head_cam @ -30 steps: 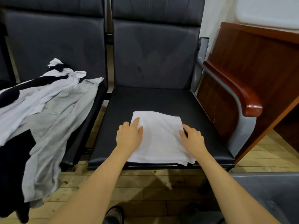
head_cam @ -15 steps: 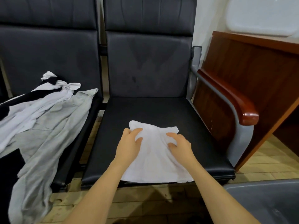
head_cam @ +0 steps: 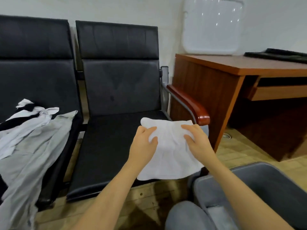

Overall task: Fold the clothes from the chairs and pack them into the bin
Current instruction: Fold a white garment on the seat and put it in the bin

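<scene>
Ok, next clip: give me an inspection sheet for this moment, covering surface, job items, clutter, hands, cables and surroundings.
Surface: black padded chair seat, bare on its left part.
Job's things: folded white cloth at the seat's right front, its front edge overhanging; pile of unfolded grey, white and black clothes on the left chair; grey plastic bin at lower right.
Clutter: nothing seen.
Hands: left hand and right hand both grip the cloth, fingers curled into the fabric.
Cables: nothing seen.
Surroundings: brown wooden desk to the right, white wall, wooden floor.
</scene>
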